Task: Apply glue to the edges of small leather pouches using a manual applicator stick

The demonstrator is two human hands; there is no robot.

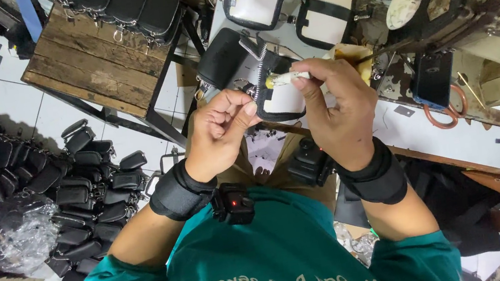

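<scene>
Between your two hands, above your chest, sits a black pouch with a pale panel and an open zipper. Your left hand is curled shut, pinching the pouch's edge by the zipper. Your right hand is closed on a small pale tool pressed against the pouch. More pouches lie piled on the floor to your left.

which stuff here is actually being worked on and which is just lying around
In hand:
- left hand pinching the zipper area of the black pouch
- right hand holding a small pale tool to the pouch

Lying about:
- heap of black pouches on the floor
- wooden stool
- black-and-white pouches on the table
- orange-handled scissors
- sewing machine
</scene>
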